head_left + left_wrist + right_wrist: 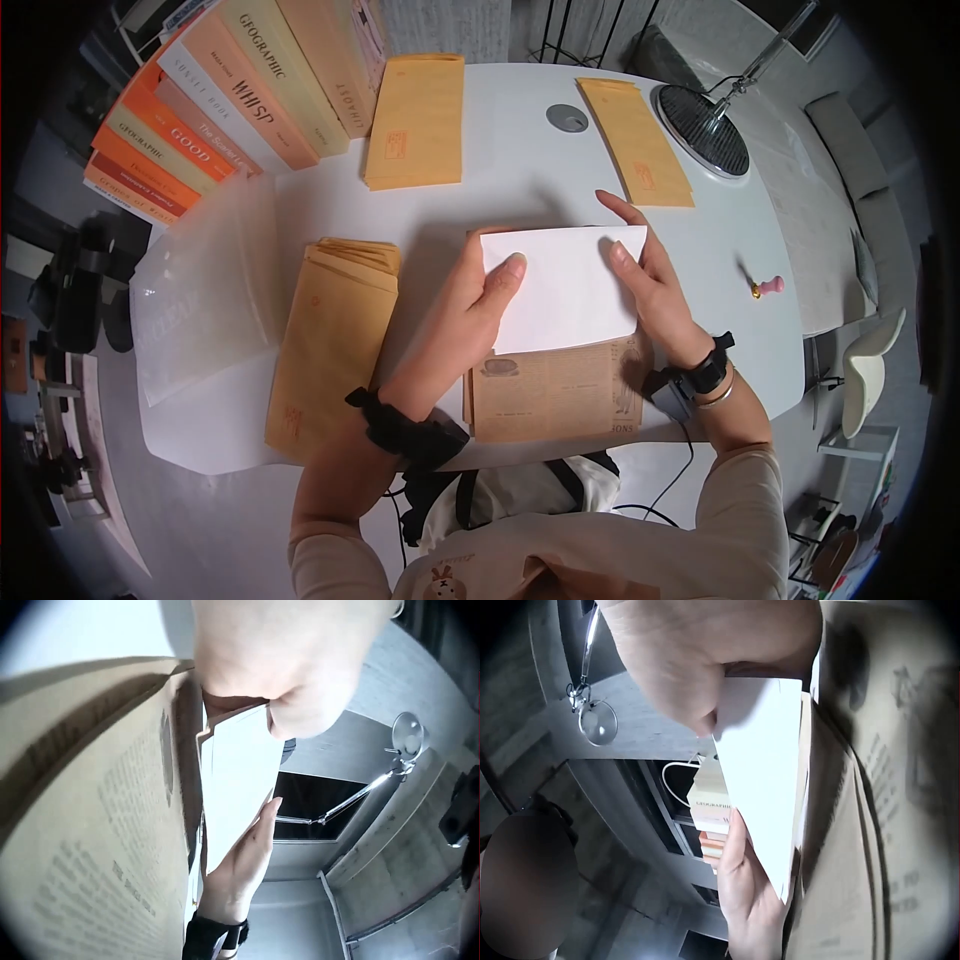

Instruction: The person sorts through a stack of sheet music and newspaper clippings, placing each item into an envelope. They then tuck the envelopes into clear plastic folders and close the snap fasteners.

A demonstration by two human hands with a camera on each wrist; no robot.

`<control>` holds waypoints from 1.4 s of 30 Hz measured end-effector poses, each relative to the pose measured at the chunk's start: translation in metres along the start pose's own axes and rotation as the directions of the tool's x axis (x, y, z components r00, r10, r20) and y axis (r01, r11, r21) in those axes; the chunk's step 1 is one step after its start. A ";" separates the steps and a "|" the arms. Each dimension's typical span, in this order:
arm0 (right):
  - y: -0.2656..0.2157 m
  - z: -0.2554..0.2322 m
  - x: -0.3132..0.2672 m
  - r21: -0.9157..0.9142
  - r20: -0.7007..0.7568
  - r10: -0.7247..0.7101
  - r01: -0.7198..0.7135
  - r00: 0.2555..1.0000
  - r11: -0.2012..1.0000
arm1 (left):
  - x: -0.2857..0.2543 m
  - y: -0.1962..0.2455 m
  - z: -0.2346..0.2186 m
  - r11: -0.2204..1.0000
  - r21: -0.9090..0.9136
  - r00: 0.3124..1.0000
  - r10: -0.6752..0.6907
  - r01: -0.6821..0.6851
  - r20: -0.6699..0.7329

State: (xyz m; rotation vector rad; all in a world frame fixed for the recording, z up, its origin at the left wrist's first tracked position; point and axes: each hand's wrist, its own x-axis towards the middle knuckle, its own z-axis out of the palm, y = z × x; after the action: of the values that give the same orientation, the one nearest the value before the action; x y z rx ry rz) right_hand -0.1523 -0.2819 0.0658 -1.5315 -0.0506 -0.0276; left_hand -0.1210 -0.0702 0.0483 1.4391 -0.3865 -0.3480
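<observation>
In the head view, a white folded paper [565, 290] is held up over the table's front part by both hands. The left hand [478, 298] pinches its left end, thumb on the near face and fingers behind it. At the right end the right hand [655, 292] grips it, also with the thumb in front; one finger sticks out past the top edge. Both wrist views show the paper [238, 776] edge-on, with more than one layer along its side. Beneath it lies a stack of brown newspaper-print sheets [545, 400], partly covered by the paper in the head view.
Kraft envelopes lie in piles at left [335, 350], back middle [415, 125] and back right [640, 140]. Books [240, 90] and a clear plastic bag [210, 290] occupy the left side. A lamp base [703, 130], a grey disc [567, 118] and a pink-handled stamp [768, 287] are toward the right.
</observation>
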 end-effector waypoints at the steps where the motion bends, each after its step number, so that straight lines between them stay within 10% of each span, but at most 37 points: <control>1: -0.001 0.001 -0.001 -0.008 0.001 -0.007 0.007 1.000 1.000 | 0.000 0.000 0.001 0.999 0.007 0.999 0.035 -0.035 -0.025; 9: -0.004 -0.014 -0.003 -0.090 0.236 0.252 -0.238 0.938 0.967 | 0.003 -0.005 -0.002 0.982 -0.033 0.967 0.179 -0.188 -0.180; 13: 0.007 -0.016 -0.002 -0.072 0.183 0.197 -0.186 0.963 0.980 | 0.000 0.010 -0.010 1.000 0.009 0.995 0.007 -0.006 -0.102; 23: 0.013 -0.023 0.003 0.081 0.097 0.136 -0.144 0.986 0.986 | 0.008 0.011 -0.017 0.987 0.069 0.976 0.154 -0.145 -0.153; 27: 0.016 -0.026 0.007 0.158 0.028 0.134 -0.137 0.991 0.978 | -0.022 0.056 -0.029 0.626 0.757 0.942 0.332 -0.185 -0.044; 32: 0.019 -0.024 0.008 0.167 0.024 0.110 -0.113 0.994 0.979 | -0.066 0.083 -0.056 0.043 0.988 0.976 0.154 0.146 -0.151; 39: 0.019 -0.023 0.007 0.149 0.038 0.086 -0.090 0.996 0.985 | -0.098 0.072 -0.080 -0.040 0.857 0.840 -0.181 0.514 -0.512; 42: 0.017 -0.021 0.007 0.155 0.032 0.085 -0.089 0.996 0.984 | -0.104 0.060 -0.094 0.075 0.871 0.864 -0.192 0.485 -0.465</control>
State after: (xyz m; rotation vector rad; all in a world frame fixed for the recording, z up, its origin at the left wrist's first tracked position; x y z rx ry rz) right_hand -0.1440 -0.3025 0.0481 -1.3757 -0.0058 0.0639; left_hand -0.1706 0.0665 0.0948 2.9487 0.0233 -0.2860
